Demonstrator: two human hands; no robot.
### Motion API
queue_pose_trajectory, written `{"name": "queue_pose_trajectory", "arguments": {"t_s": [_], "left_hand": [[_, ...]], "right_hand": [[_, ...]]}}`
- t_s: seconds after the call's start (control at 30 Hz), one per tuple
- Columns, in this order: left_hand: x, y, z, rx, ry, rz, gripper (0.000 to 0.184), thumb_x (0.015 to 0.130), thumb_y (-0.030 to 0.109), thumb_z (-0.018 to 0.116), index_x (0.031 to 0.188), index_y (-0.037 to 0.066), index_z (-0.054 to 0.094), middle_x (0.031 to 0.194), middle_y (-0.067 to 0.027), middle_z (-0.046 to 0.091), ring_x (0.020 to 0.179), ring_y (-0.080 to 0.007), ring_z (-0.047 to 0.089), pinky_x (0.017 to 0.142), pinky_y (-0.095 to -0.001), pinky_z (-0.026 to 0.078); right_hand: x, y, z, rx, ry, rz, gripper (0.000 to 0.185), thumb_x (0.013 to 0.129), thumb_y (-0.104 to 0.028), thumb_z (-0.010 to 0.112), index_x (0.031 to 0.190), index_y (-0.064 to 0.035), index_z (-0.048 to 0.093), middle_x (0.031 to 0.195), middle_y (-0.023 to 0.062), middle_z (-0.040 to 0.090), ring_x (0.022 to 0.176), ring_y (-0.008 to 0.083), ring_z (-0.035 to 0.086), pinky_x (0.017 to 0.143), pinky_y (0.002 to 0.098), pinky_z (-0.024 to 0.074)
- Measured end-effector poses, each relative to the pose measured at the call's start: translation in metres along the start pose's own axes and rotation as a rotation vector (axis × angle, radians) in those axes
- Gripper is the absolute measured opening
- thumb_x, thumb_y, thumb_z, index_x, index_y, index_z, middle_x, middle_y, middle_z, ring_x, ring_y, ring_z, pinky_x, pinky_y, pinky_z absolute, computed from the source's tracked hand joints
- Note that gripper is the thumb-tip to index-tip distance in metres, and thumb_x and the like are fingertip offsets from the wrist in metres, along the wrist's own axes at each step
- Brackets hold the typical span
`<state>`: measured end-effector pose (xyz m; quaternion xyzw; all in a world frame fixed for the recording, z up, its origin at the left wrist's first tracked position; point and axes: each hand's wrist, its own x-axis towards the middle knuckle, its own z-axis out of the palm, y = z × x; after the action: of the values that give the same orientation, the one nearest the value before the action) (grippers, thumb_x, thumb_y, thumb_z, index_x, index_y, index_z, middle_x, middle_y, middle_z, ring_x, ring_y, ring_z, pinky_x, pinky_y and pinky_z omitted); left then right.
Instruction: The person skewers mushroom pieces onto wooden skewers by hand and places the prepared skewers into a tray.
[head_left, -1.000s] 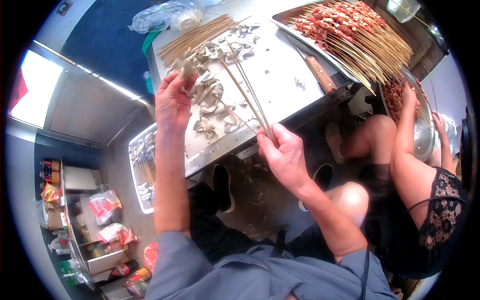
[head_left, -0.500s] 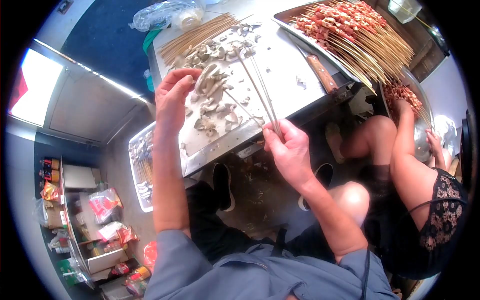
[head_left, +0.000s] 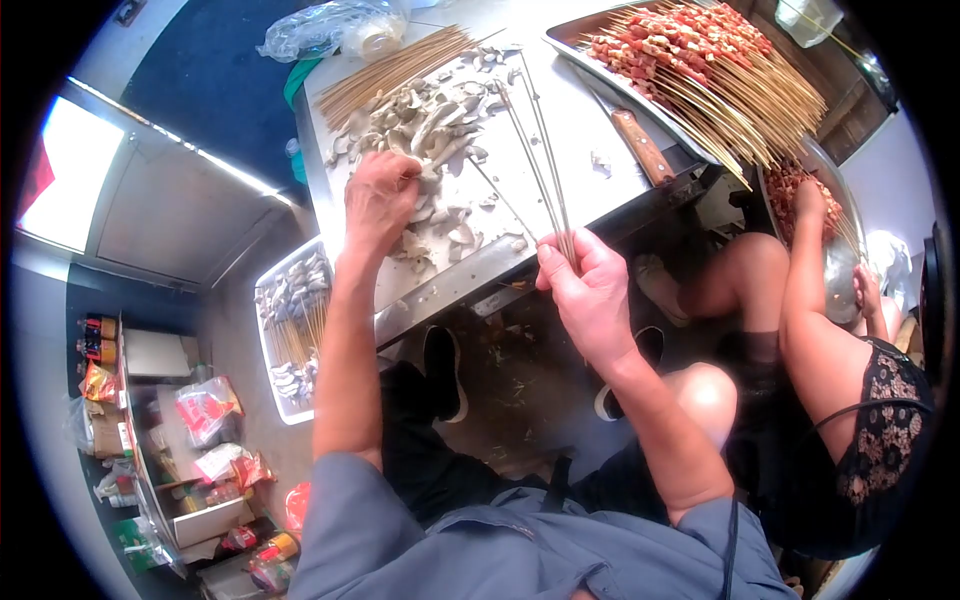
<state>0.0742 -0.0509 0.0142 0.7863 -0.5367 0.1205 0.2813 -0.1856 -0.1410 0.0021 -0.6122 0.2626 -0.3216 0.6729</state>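
My right hand (head_left: 588, 290) is closed around the lower ends of several thin skewers (head_left: 545, 165). They fan upward over the white table (head_left: 585, 215), one leaning off to the left. Torn grey-white oyster mushrooms (head_left: 432, 118) lie in a loose heap across the table's left half. My left hand (head_left: 383, 198) is down at the near-left side of this heap, its fingers curled and pinching at a mushroom piece, mostly hidden by the fingertips.
Bare bamboo skewers (head_left: 395, 72) lie behind the mushrooms. A knife (head_left: 643, 148) rests beside a tray of meat skewers (head_left: 690, 60). Lower left is a white tray of threaded mushroom skewers (head_left: 296, 335). At right, a co-worker's hand (head_left: 812, 205) reaches into a metal bowl (head_left: 845, 270) of meat.
My left hand has moved right and slightly down into the mushrooms, its fingers curling in. The upper mushroom bunch has shifted up and right. My right hand and its skewers have swung slightly right.
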Motion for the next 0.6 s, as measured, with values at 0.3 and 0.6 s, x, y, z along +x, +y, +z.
{"name": "queue_pose_trajectory", "arguments": {"t_s": [0.3,0.6], "left_hand": [[0.003,-0.010,-0.005,-0.727,0.214,-0.381,0.035,0.086,0.000,0.061,0.121,0.001,0.056,0.088,-0.0037,0.065,0.074,-0.0099,0.062,0.071,-0.0233,0.050],[0.000,-0.004,-0.018,-1.477,0.210,-0.518,0.026,0.088,-0.003,0.053,0.113,0.002,0.059,0.101,-0.0085,0.066,0.088,-0.0184,0.066,0.083,-0.0332,0.056]], "right_hand": [[-0.005,-0.005,0.003,-0.018,-0.060,0.007,0.010,0.093,-0.008,0.061,0.089,0.0010,0.063,0.063,-0.0006,0.057,0.057,0.0043,0.051,0.052,0.0225,0.0416],[-0.008,-0.005,0.007,-0.041,-0.097,-0.006,0.009,0.092,-0.006,0.060,0.086,0.0004,0.061,0.063,0.0005,0.057,0.058,0.0057,0.053,0.053,0.0244,0.0430]]}}
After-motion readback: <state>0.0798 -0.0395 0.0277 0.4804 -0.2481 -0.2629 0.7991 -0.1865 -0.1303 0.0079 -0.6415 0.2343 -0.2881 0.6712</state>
